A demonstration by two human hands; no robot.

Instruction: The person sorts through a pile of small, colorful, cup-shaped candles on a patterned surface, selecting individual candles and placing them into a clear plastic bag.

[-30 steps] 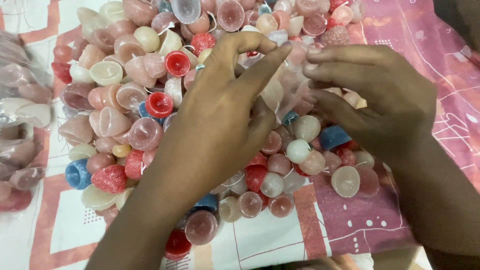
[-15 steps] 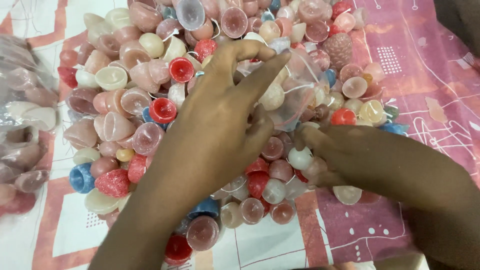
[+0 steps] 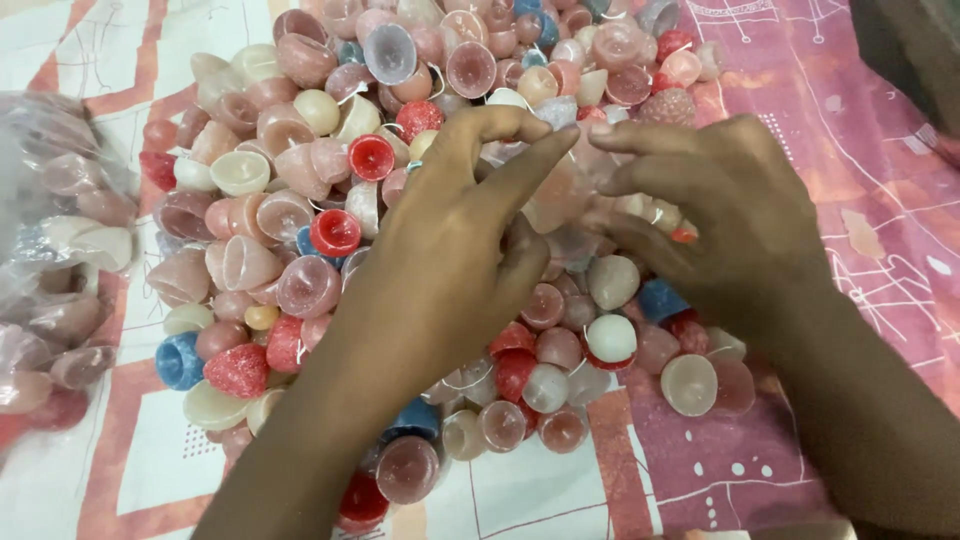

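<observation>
Both hands meet over the cloth's middle: our right hand has risen from the candles to join our left hand, both pinching a clear bag above the heap.

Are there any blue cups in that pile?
Yes, a few blue cups lie among the pink, red and cream ones, another just under the right hand.

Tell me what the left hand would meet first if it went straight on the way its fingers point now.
The left hand points up and to the right. Its fingertips would probably meet the fingertips of the right hand first, just across a small gap over the clear plastic bag. Depth is hard to judge.
</observation>
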